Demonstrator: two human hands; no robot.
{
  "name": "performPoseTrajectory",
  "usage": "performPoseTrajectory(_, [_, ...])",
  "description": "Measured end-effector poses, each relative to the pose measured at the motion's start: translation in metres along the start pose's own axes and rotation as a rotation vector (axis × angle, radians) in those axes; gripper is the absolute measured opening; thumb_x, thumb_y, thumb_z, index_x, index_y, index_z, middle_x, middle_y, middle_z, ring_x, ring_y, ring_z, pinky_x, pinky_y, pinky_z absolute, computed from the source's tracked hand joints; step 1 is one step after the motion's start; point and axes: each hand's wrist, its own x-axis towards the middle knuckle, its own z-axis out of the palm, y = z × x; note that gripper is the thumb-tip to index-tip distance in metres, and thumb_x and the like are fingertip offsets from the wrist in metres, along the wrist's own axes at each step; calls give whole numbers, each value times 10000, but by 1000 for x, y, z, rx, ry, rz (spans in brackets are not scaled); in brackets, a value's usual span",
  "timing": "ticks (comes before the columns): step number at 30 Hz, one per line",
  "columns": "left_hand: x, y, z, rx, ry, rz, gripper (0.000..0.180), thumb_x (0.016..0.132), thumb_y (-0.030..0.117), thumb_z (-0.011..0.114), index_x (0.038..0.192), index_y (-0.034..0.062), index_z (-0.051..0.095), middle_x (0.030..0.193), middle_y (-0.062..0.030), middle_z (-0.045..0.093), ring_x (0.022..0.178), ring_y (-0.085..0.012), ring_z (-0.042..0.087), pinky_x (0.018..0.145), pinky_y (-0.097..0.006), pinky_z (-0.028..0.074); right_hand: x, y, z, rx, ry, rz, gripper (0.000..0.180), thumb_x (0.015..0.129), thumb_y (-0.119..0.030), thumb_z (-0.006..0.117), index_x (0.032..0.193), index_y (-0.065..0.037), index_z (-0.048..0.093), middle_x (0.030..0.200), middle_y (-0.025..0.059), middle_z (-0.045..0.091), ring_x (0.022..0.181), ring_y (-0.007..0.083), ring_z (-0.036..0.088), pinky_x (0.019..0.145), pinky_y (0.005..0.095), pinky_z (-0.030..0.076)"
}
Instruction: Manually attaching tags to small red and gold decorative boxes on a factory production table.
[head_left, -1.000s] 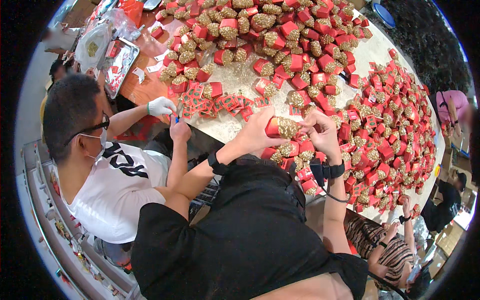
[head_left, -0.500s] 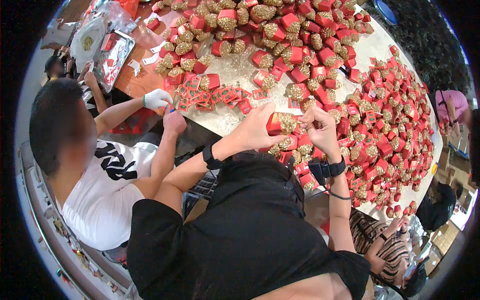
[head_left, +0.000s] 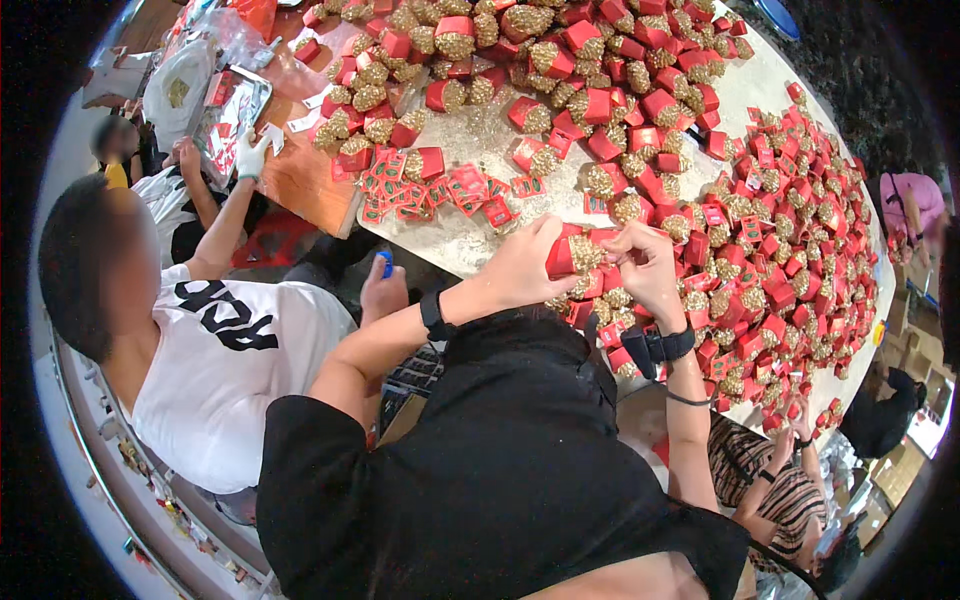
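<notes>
My left hand is wrapped around a red-and-gold ornament, a red block-shaped base with a bumpy gold top, lying sideways above the table edge. Its gold end points toward my right hand, whose fingers are pinched together just beside it. What sits in that pinch is too small to make out. Just beyond my left hand lies a loose cluster of small red cards with green-and-gold marks. Several similar ornaments lie below and around my right hand.
A heap of red-and-gold ornaments covers the right of the pale table; another pile spans the far side. At my left a person in a white shirt sits close, one hand gloved. An orange-brown tabletop adjoins the table.
The co-worker's gloved hand has moved from near the cards to the tray at the far left. My hands stay at the ornament, shifted slightly in view.
</notes>
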Motion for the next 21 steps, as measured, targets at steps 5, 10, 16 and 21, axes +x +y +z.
performPoseTrajectory(5, [4,-7,9,42,-28,3,613,632,303,762,1002,-50,423,956,-244,509,856,-413,542,734,-432,456,-5,10,2,13,38,47,186,649,202,426,672,52,534,690,74,546,681,157,604,618,269,501])
performPoseTrajectory(10, [37,-59,-2,-158,-521,-64,764,599,444,792,1081,-34,442,976,-226,524,892,-321,543,774,-389,445,-14,11,-17,-379,134,117,138,672,131,512,729,34,592,786,132,607,659,245,602,604,322,490])
performPoseTrajectory(16, [69,-136,8,717,-62,-227,820,576,379,795,1195,9,407,1127,-147,491,1008,-324,498,805,-417,446,-19,-9,-50,-1724,409,699,640,718,-317,706,1216,-31,424,1096,180,541,1060,385,460,886,494,379])
performPoseTrajectory(21, [101,-164,35,700,-27,-126,803,541,246,813,1218,82,414,1133,-93,453,1004,-308,488,760,-447,465,66,116,0,-630,61,398,346,734,-182,670,1005,18,587,944,212,599,928,355,553,799,411,442])
